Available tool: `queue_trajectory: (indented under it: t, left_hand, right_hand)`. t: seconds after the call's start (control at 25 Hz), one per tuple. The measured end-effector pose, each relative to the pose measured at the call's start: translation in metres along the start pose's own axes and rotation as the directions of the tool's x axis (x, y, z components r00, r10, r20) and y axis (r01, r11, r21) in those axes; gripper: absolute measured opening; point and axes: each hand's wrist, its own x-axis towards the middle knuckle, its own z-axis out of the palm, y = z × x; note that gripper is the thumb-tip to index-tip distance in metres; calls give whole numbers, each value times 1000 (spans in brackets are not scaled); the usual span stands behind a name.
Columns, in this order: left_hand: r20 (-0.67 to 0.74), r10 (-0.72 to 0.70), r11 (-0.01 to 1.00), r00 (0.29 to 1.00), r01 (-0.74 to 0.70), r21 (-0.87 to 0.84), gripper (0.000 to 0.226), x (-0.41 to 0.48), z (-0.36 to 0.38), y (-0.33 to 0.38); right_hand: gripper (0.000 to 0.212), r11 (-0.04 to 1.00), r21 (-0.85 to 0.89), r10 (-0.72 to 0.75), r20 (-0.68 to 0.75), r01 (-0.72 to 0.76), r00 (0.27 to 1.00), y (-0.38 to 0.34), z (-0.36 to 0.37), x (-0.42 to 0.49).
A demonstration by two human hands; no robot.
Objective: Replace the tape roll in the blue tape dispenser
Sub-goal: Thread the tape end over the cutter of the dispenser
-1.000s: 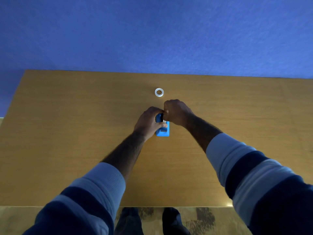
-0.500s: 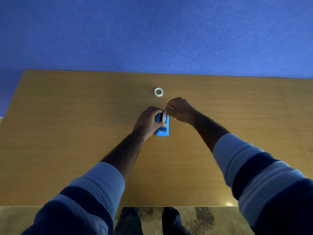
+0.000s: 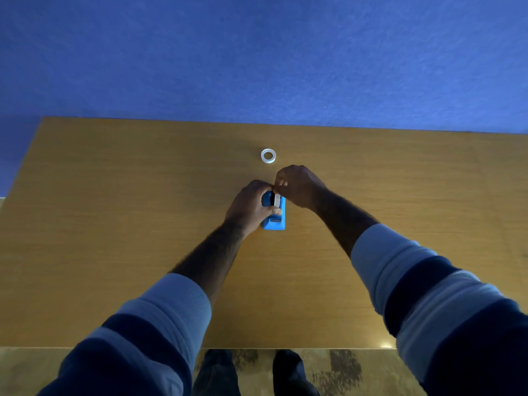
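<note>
Wood table [image 3: 114, 224]: dispenser [image 3: 275, 224] axis near-far; L hand [image 3: 248, 204] grips it, R hand [image 3: 300, 185] pinches tape [image 3: 277, 200].

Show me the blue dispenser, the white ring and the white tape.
blue dispenser [image 3: 273, 223]: head view, near end.
white ring [image 3: 268, 161]: head view, near rim.
white tape [image 3: 277, 200]: head view, middle of the band.
</note>
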Motion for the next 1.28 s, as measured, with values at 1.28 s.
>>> queue_trajectory:
  t: [1.28]
  left_hand:
    - [235,4,993,972,24,-112,111,-11,-14,-17]
  right_hand:
    - [17,980,-182,-74,18,76,997,-8,-4,-13]
